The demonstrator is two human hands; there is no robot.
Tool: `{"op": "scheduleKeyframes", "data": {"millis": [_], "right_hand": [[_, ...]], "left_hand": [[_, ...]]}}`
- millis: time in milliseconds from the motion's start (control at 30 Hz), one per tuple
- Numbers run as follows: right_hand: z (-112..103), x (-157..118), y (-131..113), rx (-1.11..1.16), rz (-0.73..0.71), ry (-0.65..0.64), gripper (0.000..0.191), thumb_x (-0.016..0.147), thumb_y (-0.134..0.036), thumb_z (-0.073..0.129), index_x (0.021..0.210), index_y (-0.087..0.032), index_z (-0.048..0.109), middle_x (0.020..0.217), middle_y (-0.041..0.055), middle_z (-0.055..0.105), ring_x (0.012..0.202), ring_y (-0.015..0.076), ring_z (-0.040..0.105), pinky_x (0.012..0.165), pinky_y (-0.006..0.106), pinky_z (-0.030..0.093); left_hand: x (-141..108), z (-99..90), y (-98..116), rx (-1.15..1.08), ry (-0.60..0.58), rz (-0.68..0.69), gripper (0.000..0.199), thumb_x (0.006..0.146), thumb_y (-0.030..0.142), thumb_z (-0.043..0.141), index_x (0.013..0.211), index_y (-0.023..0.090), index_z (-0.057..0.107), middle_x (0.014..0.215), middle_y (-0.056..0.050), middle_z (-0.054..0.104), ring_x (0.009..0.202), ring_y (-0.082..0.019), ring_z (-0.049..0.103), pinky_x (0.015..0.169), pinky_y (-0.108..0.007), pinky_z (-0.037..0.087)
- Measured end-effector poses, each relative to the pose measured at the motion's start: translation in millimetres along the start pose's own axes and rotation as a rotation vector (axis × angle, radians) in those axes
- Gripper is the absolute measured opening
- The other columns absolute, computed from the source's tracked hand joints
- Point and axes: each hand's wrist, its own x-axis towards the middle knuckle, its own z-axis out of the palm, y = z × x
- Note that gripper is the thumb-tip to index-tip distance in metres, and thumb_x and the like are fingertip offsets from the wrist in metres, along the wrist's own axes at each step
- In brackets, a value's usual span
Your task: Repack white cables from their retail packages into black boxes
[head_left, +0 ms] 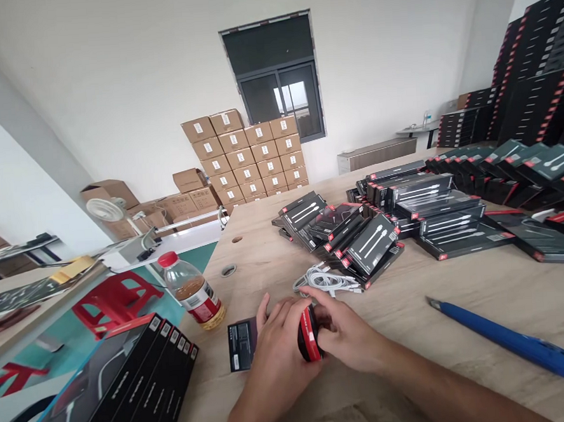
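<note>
1. Row of black cable boxes (151, 378): lined up; looks finished.
2. My left hand (281, 339): clamped on the black-and-red box (310, 338), low centre; handling seems incomplete.
3. My right hand (350, 339): clamped on its right side.
4. White cables (322, 280): just beyond, unboxed.
5. Heaped cable boxes (372, 242): contents hidden; remainder uncertain.

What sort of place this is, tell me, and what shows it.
Probably a packing workshop: heaps of black boxes printed with cables lie on the worktable, a coiled white cable lies beside them, and brown cartons stand stacked behind.
</note>
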Motion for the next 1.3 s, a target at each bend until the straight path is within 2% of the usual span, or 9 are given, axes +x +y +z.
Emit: {"op": "scheduleKeyframes", "data": {"millis": [267,467,667,767,833,933,1067,1200,1300], "right_hand": [[3.1,-1.4,0.8,-0.035,0.006,0.050,0.086,0.069,-0.007,0.056,0.151,-0.029,0.039,0.101,0.0001,0.072,0.090,0.0193,0.068,0.083,0.032,0.053],[3.1,1.0,-3.2,-0.130,-0.018,0.195,0.082,0.063,-0.007,0.053,0.143,-0.025,0.054,0.115,0.0033,0.071,0.098,0.0212,0.066,0.091,0.033,0.052],[-3.2,6.0,2.1,-0.059,0.015,0.200,0.078,0.070,-0.009,0.042,0.148,-0.021,0.046,0.083,0.0005,0.069,0.065,0.0156,0.060,0.061,0.028,0.050],[-4.6,3.7,-1.7,-0.189,-0.168,0.257,0.074,0.072,-0.008,0.045,0.144,-0.023,0.046,0.114,0.0073,0.068,0.095,0.0205,0.066,0.078,0.034,0.055],[-4.7,0.5,-7.9,-0.406,-0.375,0.297,0.055,0.073,-0.009,0.051,0.126,-0.024,0.059,0.135,0.0102,0.059,0.121,0.0264,0.057,0.098,0.043,0.050],[-3.7,-2.7,-14.8,-0.684,-0.512,0.261,0.021,0.083,-0.012,0.055,0.096,-0.024,0.066,0.140,0.0105,0.055,0.132,0.0307,0.048,0.110,0.053,0.039],[0.4,-1.3,-13.3,-0.720,-0.347,0.239,0.023,0.097,-0.016,0.042,0.099,-0.023,0.064,0.144,0.0127,0.052,0.140,0.0290,0.040,0.113,0.056,0.036],[6.1,1.6,-11.2,-0.523,-0.168,0.202,0.026,0.103,-0.028,0.040,0.110,-0.024,0.064,0.159,0.0105,0.038,0.151,0.0279,0.024,0.120,0.058,0.026],[7.4,3.3,-12.9,-0.352,-0.071,0.149,0.019,0.099,-0.031,0.049,0.104,-0.026,0.067,0.156,0.0078,0.041,0.152,0.0267,0.023,0.122,0.056,0.022]], "left_hand": [[0.0,-0.5,5.1,-0.030,0.011,-0.011,0.058,0.064,0.010,0.064,0.118,0.032,0.057,0.113,0.001,0.070,0.114,-0.022,0.063,0.123,-0.052,0.009],[0.6,0.9,6.5,-0.024,0.014,0.033,0.062,0.066,0.011,0.066,0.124,0.031,0.056,0.121,-0.002,0.069,0.119,-0.025,0.060,0.123,-0.053,0.008],[-1.2,-1.8,2.5,-0.006,-0.007,0.010,0.064,0.068,0.022,0.074,0.127,0.030,0.051,0.127,-0.005,0.066,0.122,-0.028,0.058,0.123,-0.055,0.011],[-1.5,0.3,-1.6,0.069,0.045,-0.030,0.063,0.069,0.016,0.068,0.128,0.030,0.051,0.125,-0.004,0.067,0.120,-0.028,0.059,0.121,-0.054,0.018],[-1.5,3.0,-4.3,0.133,0.099,-0.079,0.058,0.071,0.014,0.064,0.127,0.028,0.052,0.123,-0.005,0.067,0.119,-0.027,0.060,0.117,-0.053,0.023],[-1.2,6.6,-6.1,0.220,0.166,-0.121,0.049,0.076,0.016,0.060,0.124,0.024,0.053,0.118,-0.007,0.068,0.114,-0.028,0.061,0.113,-0.051,0.027],[0.5,8.1,-1.6,0.323,0.245,-0.092,0.046,0.078,0.017,0.060,0.123,0.023,0.055,0.113,-0.008,0.070,0.104,-0.029,0.063,0.105,-0.050,0.031],[1.5,8.5,2.7,0.392,0.318,-0.081,0.041,0.081,0.019,0.060,0.122,0.021,0.055,0.113,-0.010,0.071,0.102,-0.030,0.063,0.102,-0.051,0.031],[1.0,9.4,1.6,0.399,0.294,-0.062,0.051,0.075,0.015,0.062,0.125,0.023,0.054,0.119,-0.010,0.070,0.106,-0.031,0.062,0.103,-0.051,0.030]]}}
